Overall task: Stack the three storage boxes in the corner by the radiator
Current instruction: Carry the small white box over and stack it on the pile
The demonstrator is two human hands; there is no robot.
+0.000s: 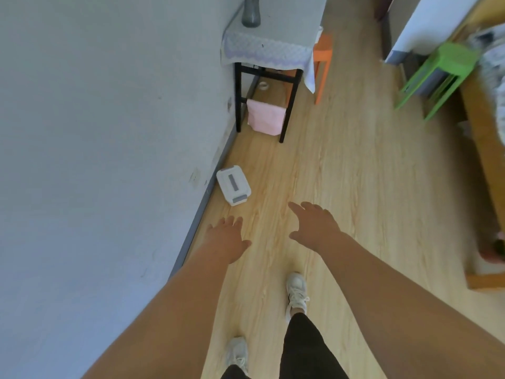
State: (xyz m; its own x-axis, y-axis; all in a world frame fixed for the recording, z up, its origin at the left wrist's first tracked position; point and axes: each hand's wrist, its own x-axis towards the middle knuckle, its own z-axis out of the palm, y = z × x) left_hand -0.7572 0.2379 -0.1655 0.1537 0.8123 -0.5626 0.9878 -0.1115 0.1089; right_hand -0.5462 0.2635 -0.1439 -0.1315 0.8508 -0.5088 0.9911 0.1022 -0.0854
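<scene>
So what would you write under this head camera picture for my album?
Both empty hands, left hand and right hand, reach toward a white storage box by the wall.

A lived-in room of a home: pale wood-plank floor (341,165) runs along a scuffed white wall (95,132) with a grey skirting board. A small black-legged table (269,54) under a patterned cloth holds a grey vase (250,15), with a pink cloth (265,119) hanging on its lower rail. 2 plastic stools, orange (322,58) and green (440,75), stand nearby, beside low wooden furniture (483,165).
</scene>
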